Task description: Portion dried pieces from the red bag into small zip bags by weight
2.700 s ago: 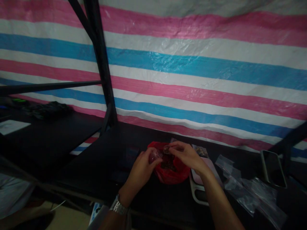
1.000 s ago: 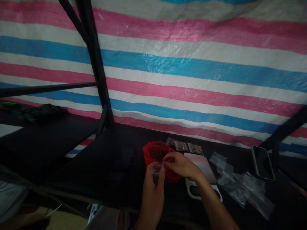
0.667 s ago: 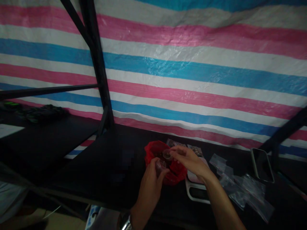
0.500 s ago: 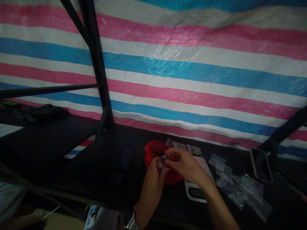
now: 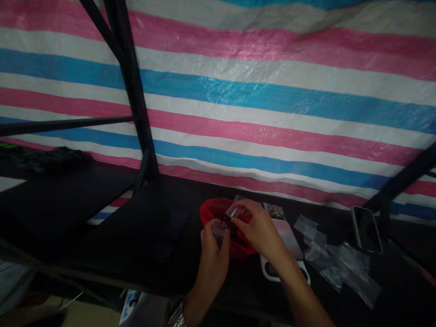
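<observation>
Far to the left of the fingers (image 5: 206,230) of the left hand (image 5: 214,262), some paper (image 5: 9,183) lies on a side worktop (image 5: 75,193), with a dark bundle (image 5: 51,159) behind it, too dim to make out. Lower, also well left of the fingers, is pale cloth (image 5: 12,282). Less far off, a black post (image 5: 131,91) stands at the back, and below the fingers a blue and white pack (image 5: 130,306) shows under the edge of the main worktop (image 5: 153,213). A watch (image 5: 177,316) circles the left wrist.

The left fingers are clamped round a small clear bag (image 5: 220,230), its mouth open. Just beyond them sits the red bag (image 5: 208,209), open, with dark bits (image 5: 222,217) inside. Over it, up and right of the left fingers, the fingers of the right hand (image 5: 260,229) are clamped on a tilted clear cup (image 5: 233,211); its contents cannot be told.

One packed bag (image 5: 273,210) lies just beyond the right fingers, to their right. Nearer, the scale (image 5: 289,240) rests right of them, partly hidden by the forearm. Farther right, flat bags (image 5: 337,263) overlap, and farthest from the fingers is the phone (image 5: 367,229). A striped sheet (image 5: 272,122) hangs behind everything.
</observation>
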`<state>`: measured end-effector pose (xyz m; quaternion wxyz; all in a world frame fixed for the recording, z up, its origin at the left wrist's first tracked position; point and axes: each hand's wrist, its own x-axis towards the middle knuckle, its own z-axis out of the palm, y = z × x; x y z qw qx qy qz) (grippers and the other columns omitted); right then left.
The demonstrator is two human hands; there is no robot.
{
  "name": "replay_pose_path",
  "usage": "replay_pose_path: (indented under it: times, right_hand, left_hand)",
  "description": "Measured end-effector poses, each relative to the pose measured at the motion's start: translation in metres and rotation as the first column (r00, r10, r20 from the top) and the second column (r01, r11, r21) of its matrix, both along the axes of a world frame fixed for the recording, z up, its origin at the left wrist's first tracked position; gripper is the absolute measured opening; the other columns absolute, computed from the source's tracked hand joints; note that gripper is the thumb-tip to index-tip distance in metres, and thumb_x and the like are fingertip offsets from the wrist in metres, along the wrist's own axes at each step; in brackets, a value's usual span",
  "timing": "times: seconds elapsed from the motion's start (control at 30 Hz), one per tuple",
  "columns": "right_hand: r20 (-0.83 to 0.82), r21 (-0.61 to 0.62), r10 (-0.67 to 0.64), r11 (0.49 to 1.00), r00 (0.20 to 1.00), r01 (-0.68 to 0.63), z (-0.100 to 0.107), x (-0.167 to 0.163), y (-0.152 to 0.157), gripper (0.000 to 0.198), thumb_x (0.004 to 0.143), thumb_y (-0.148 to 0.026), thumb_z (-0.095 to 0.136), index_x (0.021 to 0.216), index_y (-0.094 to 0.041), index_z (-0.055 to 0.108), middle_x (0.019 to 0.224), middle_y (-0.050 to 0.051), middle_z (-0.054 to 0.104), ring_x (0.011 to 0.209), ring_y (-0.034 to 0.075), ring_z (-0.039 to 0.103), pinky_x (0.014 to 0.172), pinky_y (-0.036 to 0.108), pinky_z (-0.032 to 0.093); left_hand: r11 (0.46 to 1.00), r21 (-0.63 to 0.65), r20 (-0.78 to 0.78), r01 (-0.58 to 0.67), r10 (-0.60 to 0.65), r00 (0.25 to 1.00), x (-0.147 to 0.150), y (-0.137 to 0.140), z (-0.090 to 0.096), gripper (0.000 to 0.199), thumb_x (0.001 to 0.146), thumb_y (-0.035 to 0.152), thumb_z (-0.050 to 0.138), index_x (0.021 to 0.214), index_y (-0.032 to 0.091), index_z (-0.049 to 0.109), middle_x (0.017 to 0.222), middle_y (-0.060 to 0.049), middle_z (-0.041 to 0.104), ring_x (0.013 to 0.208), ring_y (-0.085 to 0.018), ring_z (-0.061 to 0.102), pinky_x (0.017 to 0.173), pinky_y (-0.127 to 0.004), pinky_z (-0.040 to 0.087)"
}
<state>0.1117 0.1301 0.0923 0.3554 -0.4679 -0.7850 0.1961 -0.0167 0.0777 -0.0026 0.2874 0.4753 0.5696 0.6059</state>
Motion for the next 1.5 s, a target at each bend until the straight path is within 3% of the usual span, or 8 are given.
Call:
replay_pose_path:
  times: [0.1, 0.2, 0.43, 0.63, 0.9, 1.07, 1.23, 1.5]
  right_hand:
    - [0.182, -0.078, -0.078, 0.993, 0.98, 0.093, -0.015, -0.001, 0.011, 0.033, 0.083, -0.004, 0.074, 0.112, -0.018, 0.074, 0.115, 0.01, 0.077, 0.11, 0.027, 0.07, 0.099, 0.039, 0.051]
    - [0.302, -0.146, -0.09, 0.979, 0.949, 0.139, -0.028, -0.003, 0.017, 0.029, 0.085, -0.004, 0.07, 0.112, -0.016, 0.074, 0.12, 0.015, 0.075, 0.118, 0.031, 0.068, 0.1, 0.04, 0.05]
    - [0.244, -0.287, 0.067, 0.958, 0.968, 0.006, -0.037, -0.009, 0.02, 0.025, 0.08, -0.006, 0.073, 0.101, -0.02, 0.079, 0.098, 0.004, 0.082, 0.09, 0.021, 0.075, 0.079, 0.027, 0.051]
    - [0.135, -0.41, 0.163, 0.907, 0.977, -0.094, -0.035, -0.003, 0.021, 0.021, 0.081, -0.012, 0.074, 0.1, -0.018, 0.079, 0.089, 0.003, 0.081, 0.078, 0.018, 0.072, 0.069, 0.025, 0.049]
    - [0.134, -0.443, 0.321, 0.866, 0.938, -0.233, -0.024, 0.004, 0.015, 0.028, 0.076, -0.002, 0.073, 0.098, -0.019, 0.077, 0.098, 0.001, 0.079, 0.087, 0.016, 0.07, 0.077, 0.025, 0.049]
    - [0.191, -0.402, 0.317, 0.889, 0.929, -0.221, -0.026, 0.007, 0.016, 0.025, 0.077, -0.005, 0.079, 0.097, -0.021, 0.077, 0.099, 0.001, 0.078, 0.09, 0.018, 0.07, 0.079, 0.026, 0.048]
    - [0.209, -0.355, 0.304, 0.909, 0.93, -0.217, -0.025, 0.008, 0.01, 0.025, 0.078, -0.007, 0.079, 0.098, -0.022, 0.078, 0.101, 0.001, 0.079, 0.093, 0.019, 0.071, 0.081, 0.027, 0.047]
    - [0.082, -0.467, 0.351, 0.841, 0.933, -0.275, -0.026, 0.012, 0.011, 0.024, 0.079, -0.011, 0.076, 0.102, -0.019, 0.077, 0.097, 0.001, 0.079, 0.085, 0.016, 0.07, 0.073, 0.024, 0.049]
  left_hand:
    - [0.99, -0.018, -0.013, -0.139, 0.139, 0.99, -0.002, -0.006, 0.002, 0.036, 0.094, 0.048, 0.056, 0.118, 0.021, 0.058, 0.115, -0.012, 0.061, 0.111, -0.032, 0.059, 0.104, -0.057, 0.047]
    - [0.99, -0.037, 0.018, -0.14, 0.14, 0.99, -0.004, -0.006, 0.001, 0.039, 0.092, 0.053, 0.058, 0.115, 0.021, 0.059, 0.115, -0.013, 0.064, 0.112, -0.033, 0.059, 0.103, -0.057, 0.047]
    - [0.986, -0.159, 0.419, -0.042, 0.106, 0.902, -0.009, -0.004, 0.017, 0.07, 0.079, 0.08, 0.066, 0.115, 0.019, 0.057, 0.107, -0.01, 0.071, 0.097, -0.028, 0.071, 0.088, -0.045, 0.058]
    - [0.983, -0.153, 0.532, -0.102, 0.169, 0.83, -0.013, -0.003, 0.021, 0.075, 0.071, 0.081, 0.074, 0.111, 0.019, 0.06, 0.095, -0.004, 0.071, 0.083, -0.02, 0.069, 0.072, -0.031, 0.056]
    - [0.98, -0.156, 0.48, -0.125, 0.185, 0.857, -0.014, -0.005, 0.028, 0.075, 0.071, 0.082, 0.071, 0.111, 0.02, 0.058, 0.098, -0.006, 0.067, 0.088, -0.023, 0.067, 0.079, -0.038, 0.057]
    - [0.918, -0.186, 0.232, -0.351, 0.388, 0.892, 0.002, -0.033, 0.011, 0.059, 0.083, 0.074, 0.064, 0.113, 0.023, 0.058, 0.117, -0.01, 0.057, 0.107, -0.029, 0.063, 0.098, -0.05, 0.053]
    - [0.972, -0.175, 0.282, -0.159, 0.205, 0.937, 0.026, -0.057, -0.019, 0.058, 0.087, 0.069, 0.064, 0.121, 0.022, 0.055, 0.123, -0.012, 0.057, 0.11, -0.029, 0.065, 0.094, -0.047, 0.056]
    - [0.975, -0.112, 0.359, -0.192, 0.22, 0.907, 0.03, -0.036, -0.009, 0.052, 0.093, 0.068, 0.058, 0.117, 0.023, 0.053, 0.124, -0.011, 0.059, 0.113, -0.027, 0.063, 0.1, -0.045, 0.052]
